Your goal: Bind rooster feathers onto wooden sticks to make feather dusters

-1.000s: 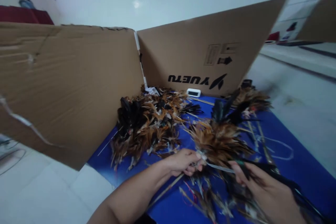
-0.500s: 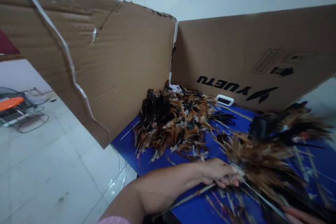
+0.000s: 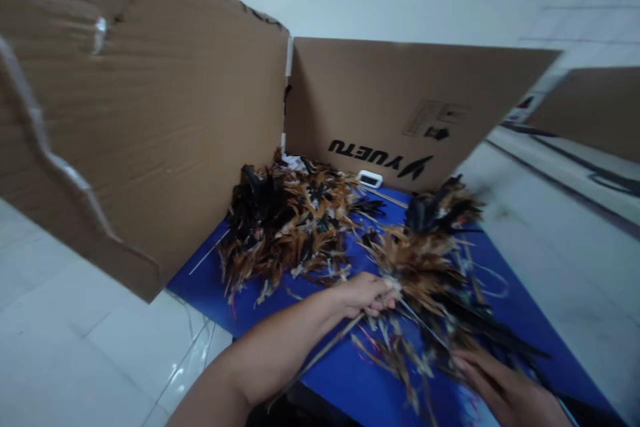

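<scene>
My left hand point(image 3: 367, 293) is closed around a feather duster at the point where its brown and black feathers point(image 3: 420, 263) meet the thin stick point(image 3: 333, 345). The stick runs back from this hand toward the lower left. From the feather base a pale string point(image 3: 425, 325) stretches taut to my right hand point(image 3: 505, 383), which pinches its other end at the lower right. Below my left hand, loose feathers point(image 3: 397, 360) with pinkish threads lie on the blue tabletop point(image 3: 330, 383).
A large heap of brown and black feather bunches point(image 3: 300, 227) covers the table's far left. Behind it stand cardboard panels point(image 3: 215, 107), meeting at a corner. A small white device with a dark screen point(image 3: 370, 179) sits by the rear panel. More dark feathers point(image 3: 440, 207) lie at the right.
The view has swung right, bringing more of the right side and my right hand into sight. My left hand keeps its hold on the feather duster, and the string stays stretched between both hands.
</scene>
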### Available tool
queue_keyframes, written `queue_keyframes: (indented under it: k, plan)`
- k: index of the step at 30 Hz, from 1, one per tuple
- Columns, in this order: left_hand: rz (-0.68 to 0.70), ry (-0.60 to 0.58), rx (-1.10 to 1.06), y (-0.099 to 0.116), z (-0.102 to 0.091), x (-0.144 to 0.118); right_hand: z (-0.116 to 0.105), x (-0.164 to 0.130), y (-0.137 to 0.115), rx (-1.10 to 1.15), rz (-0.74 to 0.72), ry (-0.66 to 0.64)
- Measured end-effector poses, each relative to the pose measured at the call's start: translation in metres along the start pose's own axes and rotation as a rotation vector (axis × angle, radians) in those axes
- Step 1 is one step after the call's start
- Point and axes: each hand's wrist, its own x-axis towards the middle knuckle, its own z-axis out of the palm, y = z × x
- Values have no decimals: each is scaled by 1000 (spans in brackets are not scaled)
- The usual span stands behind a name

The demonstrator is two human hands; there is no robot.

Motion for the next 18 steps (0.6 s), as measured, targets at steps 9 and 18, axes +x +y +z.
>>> queue_keyframes:
  k: [9,18]
  plan:
    - [73,-104,-2,3,-1,-2,-17,-8,-23,119,156,-89]
    - [61,-77,21,2,0,0,-16,-18,-19,267,297,-84]
